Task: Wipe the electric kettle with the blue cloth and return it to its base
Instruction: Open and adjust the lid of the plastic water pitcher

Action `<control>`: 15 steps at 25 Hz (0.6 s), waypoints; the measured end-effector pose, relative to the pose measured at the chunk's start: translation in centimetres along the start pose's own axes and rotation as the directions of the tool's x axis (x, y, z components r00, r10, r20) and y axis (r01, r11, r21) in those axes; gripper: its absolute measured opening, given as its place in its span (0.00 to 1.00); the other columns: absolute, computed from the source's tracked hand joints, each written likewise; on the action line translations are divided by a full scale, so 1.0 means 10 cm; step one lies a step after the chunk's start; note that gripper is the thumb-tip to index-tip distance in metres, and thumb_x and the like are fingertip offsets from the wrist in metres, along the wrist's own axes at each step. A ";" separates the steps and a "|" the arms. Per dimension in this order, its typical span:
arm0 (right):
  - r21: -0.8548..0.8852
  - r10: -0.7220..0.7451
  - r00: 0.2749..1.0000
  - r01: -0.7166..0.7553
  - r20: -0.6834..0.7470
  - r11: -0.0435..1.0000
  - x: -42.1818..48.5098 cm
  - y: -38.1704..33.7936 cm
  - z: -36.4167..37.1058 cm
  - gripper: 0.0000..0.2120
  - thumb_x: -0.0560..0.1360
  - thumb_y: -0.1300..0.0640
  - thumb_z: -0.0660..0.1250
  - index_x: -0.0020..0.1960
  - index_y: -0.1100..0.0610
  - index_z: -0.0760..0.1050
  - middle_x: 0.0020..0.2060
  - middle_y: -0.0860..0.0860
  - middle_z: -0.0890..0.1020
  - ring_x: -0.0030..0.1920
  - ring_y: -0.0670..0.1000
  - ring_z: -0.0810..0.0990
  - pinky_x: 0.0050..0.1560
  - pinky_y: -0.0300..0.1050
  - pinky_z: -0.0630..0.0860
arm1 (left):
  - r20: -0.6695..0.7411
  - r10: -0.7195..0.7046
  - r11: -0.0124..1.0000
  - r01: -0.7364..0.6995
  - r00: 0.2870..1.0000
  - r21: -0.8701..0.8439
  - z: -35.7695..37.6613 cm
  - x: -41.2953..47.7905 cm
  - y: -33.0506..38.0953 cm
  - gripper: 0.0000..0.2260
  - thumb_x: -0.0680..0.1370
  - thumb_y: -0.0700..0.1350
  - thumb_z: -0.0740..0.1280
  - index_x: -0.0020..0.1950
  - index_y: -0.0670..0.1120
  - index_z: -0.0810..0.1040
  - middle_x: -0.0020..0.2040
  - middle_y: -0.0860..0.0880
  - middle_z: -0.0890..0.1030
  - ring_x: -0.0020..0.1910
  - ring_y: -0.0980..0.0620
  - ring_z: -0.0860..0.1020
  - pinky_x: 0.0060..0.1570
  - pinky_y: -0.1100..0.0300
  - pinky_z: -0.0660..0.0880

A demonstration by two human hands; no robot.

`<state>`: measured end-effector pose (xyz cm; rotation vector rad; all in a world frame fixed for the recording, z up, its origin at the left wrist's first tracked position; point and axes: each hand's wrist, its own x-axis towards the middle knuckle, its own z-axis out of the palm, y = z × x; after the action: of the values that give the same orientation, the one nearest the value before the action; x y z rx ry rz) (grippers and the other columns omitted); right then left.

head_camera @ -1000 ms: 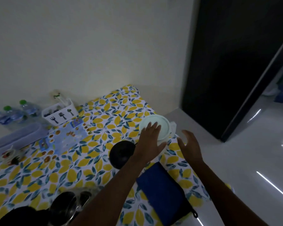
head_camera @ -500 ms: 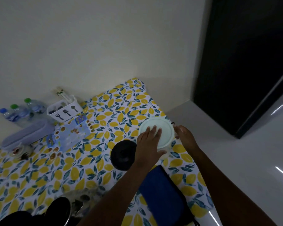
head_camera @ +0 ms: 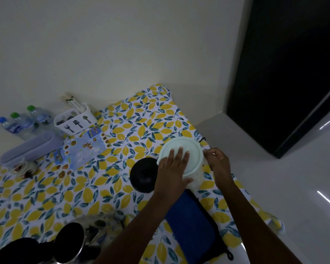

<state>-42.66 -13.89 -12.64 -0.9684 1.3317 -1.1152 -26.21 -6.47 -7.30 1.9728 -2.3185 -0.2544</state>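
Note:
The electric kettle [head_camera: 191, 148], seen from above with a pale round lid, stands near the right edge of the table. My left hand [head_camera: 172, 172] lies flat on the lid, thumb against the kettle's side. My right hand [head_camera: 217, 162] is curled around the kettle's right side; what it grips there is hidden. Just left of the kettle sits the black round base [head_camera: 142, 175], bare. The folded blue cloth [head_camera: 191, 223] lies on the table in front of the kettle, partly under my left forearm.
The table [head_camera: 141, 121] has a lemon-print cover and stands against the wall. Water bottles [head_camera: 21, 122], a white cutlery caddy [head_camera: 74, 121] and a lilac box [head_camera: 31, 147] are at the back left. Dark metal pots [head_camera: 71, 241] are at the front left. Right of the table is white floor.
My left hand has come down flat on the kettle lid. My right hand moved in from open air and closed on the kettle's right side. The camera has tilted slightly.

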 end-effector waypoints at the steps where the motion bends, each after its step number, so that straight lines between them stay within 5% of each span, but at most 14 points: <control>1: 0.019 -0.011 1.000 0.010 0.006 1.000 -0.05 -0.04 0.02 0.12 0.73 0.54 0.71 0.36 0.60 0.74 0.23 0.43 0.72 0.25 0.42 0.68 0.27 0.35 0.67 | -0.014 -0.005 1.000 0.005 1.000 -0.014 -0.03 -0.07 -0.01 0.37 0.76 0.59 0.64 0.78 0.52 0.46 0.80 0.49 0.48 0.79 0.45 0.46 0.76 0.44 0.53; 7: 0.007 -0.094 0.981 0.094 0.172 0.996 -0.44 -0.44 0.34 0.10 0.72 0.51 0.70 0.36 0.55 0.73 0.25 0.44 0.72 0.24 0.43 0.67 0.24 0.34 0.65 | -0.145 -0.067 0.996 0.074 0.987 0.044 -0.41 -0.59 -0.10 0.43 0.72 0.62 0.68 0.77 0.48 0.48 0.80 0.44 0.52 0.78 0.41 0.52 0.73 0.43 0.57; 15: -0.119 -0.195 0.915 0.250 0.352 0.961 -1.13 -0.80 1.13 0.12 0.73 0.56 0.71 0.33 0.51 0.73 0.23 0.42 0.72 0.24 0.41 0.69 0.25 0.34 0.66 | -0.140 -0.248 0.964 0.229 0.959 -0.135 -0.81 -1.50 -0.47 0.47 0.75 0.59 0.66 0.76 0.45 0.34 0.79 0.42 0.39 0.77 0.38 0.39 0.77 0.45 0.45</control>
<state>-30.97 -5.63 -1.87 -1.3942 1.0591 -0.9630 -17.80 7.06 0.47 2.1291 -1.9257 -0.2374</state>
